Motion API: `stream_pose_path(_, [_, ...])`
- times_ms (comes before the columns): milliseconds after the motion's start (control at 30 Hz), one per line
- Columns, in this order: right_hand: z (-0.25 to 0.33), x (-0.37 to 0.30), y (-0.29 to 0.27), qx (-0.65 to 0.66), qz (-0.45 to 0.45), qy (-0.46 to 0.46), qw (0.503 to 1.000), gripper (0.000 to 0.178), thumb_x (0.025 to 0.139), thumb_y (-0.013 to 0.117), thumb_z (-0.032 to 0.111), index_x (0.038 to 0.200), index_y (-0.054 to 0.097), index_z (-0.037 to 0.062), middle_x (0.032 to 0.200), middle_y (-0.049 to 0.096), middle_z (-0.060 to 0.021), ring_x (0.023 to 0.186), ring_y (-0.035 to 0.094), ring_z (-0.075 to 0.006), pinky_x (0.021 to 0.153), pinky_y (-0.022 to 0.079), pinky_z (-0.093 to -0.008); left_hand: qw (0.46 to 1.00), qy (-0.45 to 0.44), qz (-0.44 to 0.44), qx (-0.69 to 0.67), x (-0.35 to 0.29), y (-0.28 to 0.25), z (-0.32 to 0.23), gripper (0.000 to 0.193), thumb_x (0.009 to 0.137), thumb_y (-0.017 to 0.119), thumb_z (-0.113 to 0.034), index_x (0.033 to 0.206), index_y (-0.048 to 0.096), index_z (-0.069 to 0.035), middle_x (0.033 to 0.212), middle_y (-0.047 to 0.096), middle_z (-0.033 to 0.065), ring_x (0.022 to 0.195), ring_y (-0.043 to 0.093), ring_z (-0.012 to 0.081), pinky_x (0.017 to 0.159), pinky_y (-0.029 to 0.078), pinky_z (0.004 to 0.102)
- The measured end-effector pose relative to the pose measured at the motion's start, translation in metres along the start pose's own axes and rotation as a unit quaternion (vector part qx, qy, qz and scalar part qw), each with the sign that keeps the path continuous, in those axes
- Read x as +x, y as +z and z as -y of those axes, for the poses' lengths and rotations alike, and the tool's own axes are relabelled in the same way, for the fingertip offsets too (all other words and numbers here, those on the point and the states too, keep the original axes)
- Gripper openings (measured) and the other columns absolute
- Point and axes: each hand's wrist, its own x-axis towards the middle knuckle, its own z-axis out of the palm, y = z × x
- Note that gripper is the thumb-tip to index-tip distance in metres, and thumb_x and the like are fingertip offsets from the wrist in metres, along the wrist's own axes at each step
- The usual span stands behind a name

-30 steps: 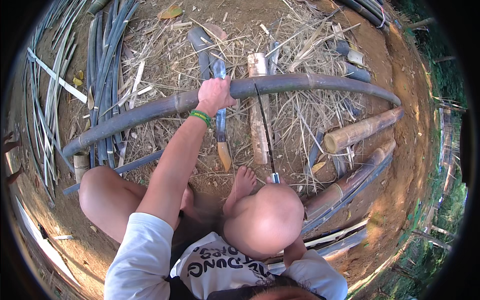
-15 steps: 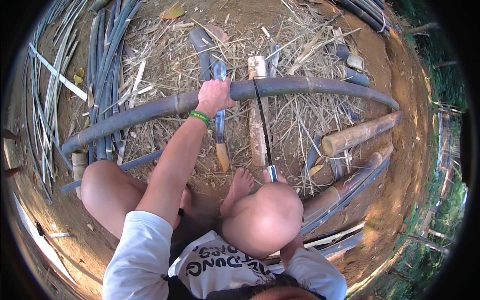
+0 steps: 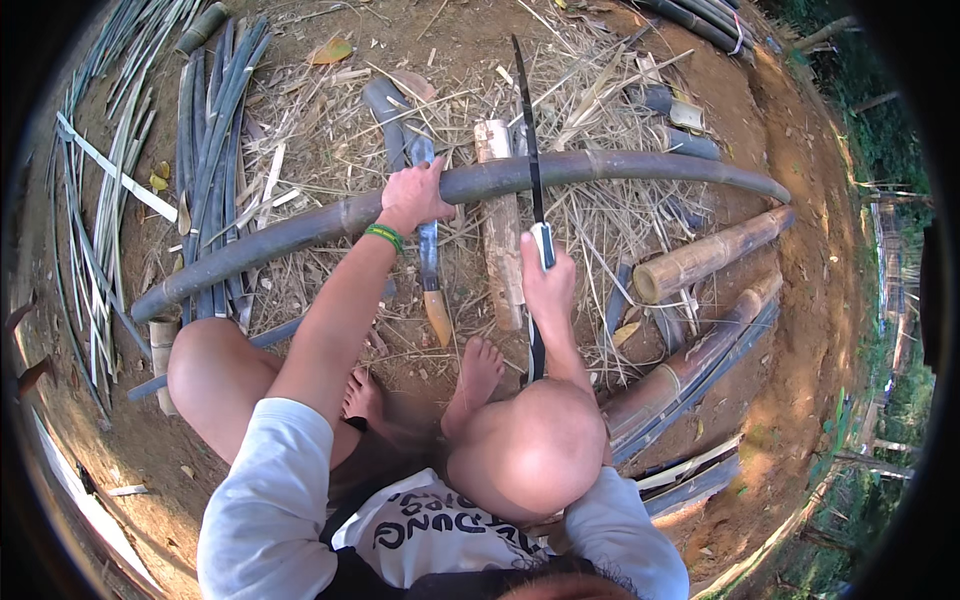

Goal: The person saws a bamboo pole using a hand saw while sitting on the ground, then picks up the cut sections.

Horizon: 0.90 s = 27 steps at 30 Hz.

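Observation:
A long dark bamboo pole [image 3: 310, 228] lies crosswise in front of me. My left hand [image 3: 410, 197] is closed over it, left of the middle. My right hand [image 3: 549, 283] grips the white and dark handle of a hand saw [image 3: 525, 95], whose thin black blade crosses the pole and points away from me. A pale, rough-surfaced log [image 3: 502, 255] runs under the pole beside the blade. Below my left hand rests a machete [image 3: 429, 255] with a wooden handle, partly beneath the pole. My bare feet are on the near side of it.
Split bamboo strips [image 3: 205, 150] and thin slats [image 3: 115, 190] are heaped at the left. Cut bamboo lengths [image 3: 705, 258] lie at the right, with more poles [image 3: 700, 22] at the far right. Shavings [image 3: 590, 110] cover the ground beyond. A short bamboo stump [image 3: 163, 345] stands under the pole's left end.
My right hand has come into view from behind my right knee. The saw has slid away from me across the pole, its tip now well beyond it. My left hand keeps its hold.

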Motion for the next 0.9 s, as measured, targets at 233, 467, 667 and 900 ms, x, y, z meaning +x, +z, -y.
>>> stream_pose_path(233, [-0.029,-0.065,-0.007,-0.060,0.041,0.075,0.995,0.043,0.100,0.068,0.038,0.099,0.073,-0.0043,0.075,0.068,-0.0238,0.070,0.069,-0.0360,0.068,0.051,-0.0478,0.994,0.025,-0.090,0.061,0.002,0.030,-0.011,0.081,0.073,0.090,-0.049,0.134,0.052,-0.011,0.122,0.069,0.0147,0.108,0.072,0.0355,0.091,0.058,0.0462])
stream_pose_path(467, [-0.048,-0.062,0.000,-0.097,0.052,0.080,0.991,0.044,0.099,0.069,0.039,0.096,0.072,-0.0042,0.078,0.070,-0.0253,0.075,0.071,-0.0405,0.071,0.052,-0.0491,0.999,0.010,-0.039,0.030,0.008,0.022,-0.021,0.065,0.075,0.088,-0.044,0.119,0.059,-0.006,0.115,0.072,0.0153,0.102,0.074,0.0353,0.088,0.061,0.0444])
stream_pose_path(667, [-0.062,-0.085,-0.001,-0.081,0.047,0.078,0.993,0.043,0.100,0.070,0.037,0.090,0.071,-0.0043,0.068,0.065,-0.0192,0.064,0.065,-0.0279,0.064,0.049,-0.0452,0.999,0.004,-0.045,0.020,0.009,0.021,-0.010,0.064,0.073,0.089,-0.042,0.117,0.060,-0.005,0.112,0.073,0.0155,0.099,0.076,0.0350,0.086,0.062,0.0445])
stream_pose_path(900, [-0.065,-0.030,0.025,-0.094,0.060,0.038,0.993,0.047,0.101,0.068,0.039,0.083,0.070,-0.0043,0.062,0.062,-0.0156,0.059,0.062,-0.0228,0.060,0.048,-0.0430,0.999,-0.004,-0.029,0.016,0.013,0.018,-0.011,0.065,0.073,0.087,-0.044,0.120,0.063,-0.005,0.112,0.074,0.0166,0.101,0.075,0.0344,0.087,0.061,0.0439])
